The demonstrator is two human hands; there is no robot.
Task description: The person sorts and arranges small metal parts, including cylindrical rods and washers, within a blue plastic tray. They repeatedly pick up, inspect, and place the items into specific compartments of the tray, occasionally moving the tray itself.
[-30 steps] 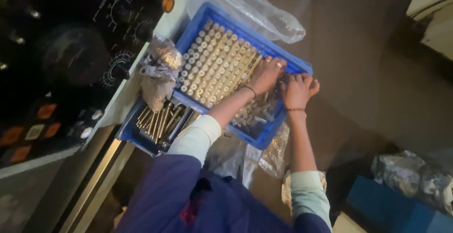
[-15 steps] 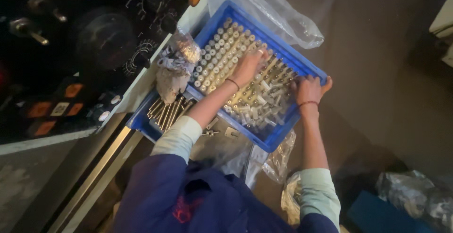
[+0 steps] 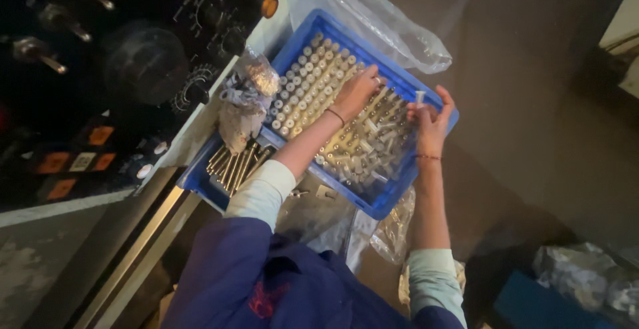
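Note:
A blue plastic crate [image 3: 313, 30] holds many small silvery metal cylinders. Those at its far left stand upright in neat rows [image 3: 306, 89]; those at the near right lie loose in a heap [image 3: 363, 152]. My left hand [image 3: 356, 90] reaches into the middle of the crate, fingers curled over the end of the rows; whether it grips a piece is hidden. My right hand [image 3: 431, 117] is at the crate's right rim and pinches one small metal cylinder [image 3: 419, 97] upright between its fingertips.
A second blue tray [image 3: 200, 181] at the near left holds longer brass-coloured rods [image 3: 233, 166]. Crumpled plastic bags [image 3: 246, 99] lie beside it. A clear bag [image 3: 373, 19] lines the far side. A dark machine panel with knobs [image 3: 143, 62] stands on the left.
My left hand has moved leftward across the crate toward the standing rows. My right hand has lifted a cylinder at the right rim. The view has shifted closer.

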